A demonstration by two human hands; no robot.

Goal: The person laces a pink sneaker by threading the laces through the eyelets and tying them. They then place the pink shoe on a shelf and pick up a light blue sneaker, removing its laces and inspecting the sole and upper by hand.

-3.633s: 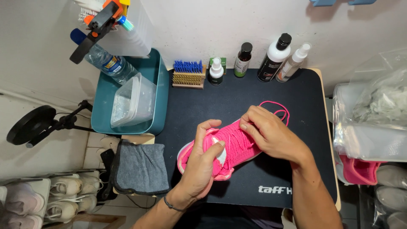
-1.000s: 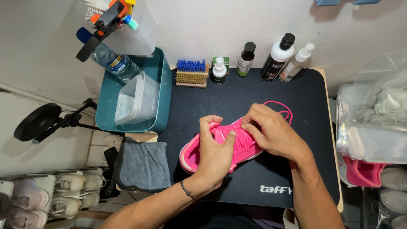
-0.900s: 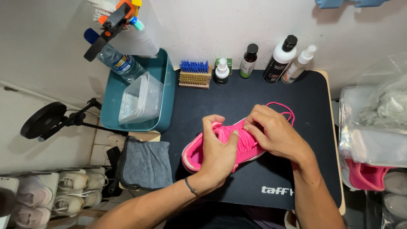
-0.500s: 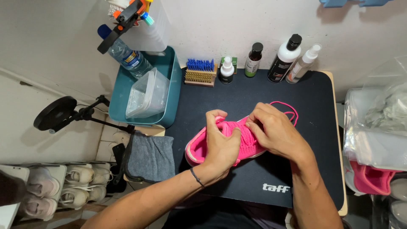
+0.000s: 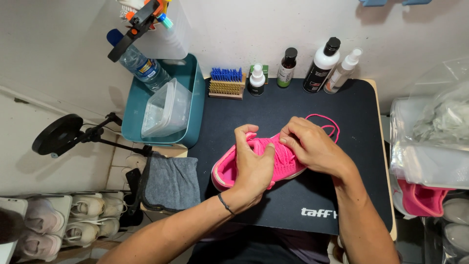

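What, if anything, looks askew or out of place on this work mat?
Little stands out. The clear plastic tub sits tilted in the teal bin, propped on its rim rather than flat. A loose pink lace loops out past the pink shoe held by the left hand and right hand. No spills show.

Both hands meet at centre — left hand [image 5: 254,164] curled, right hand [image 5: 312,146] arched (fingertips bent down), forearms converging.
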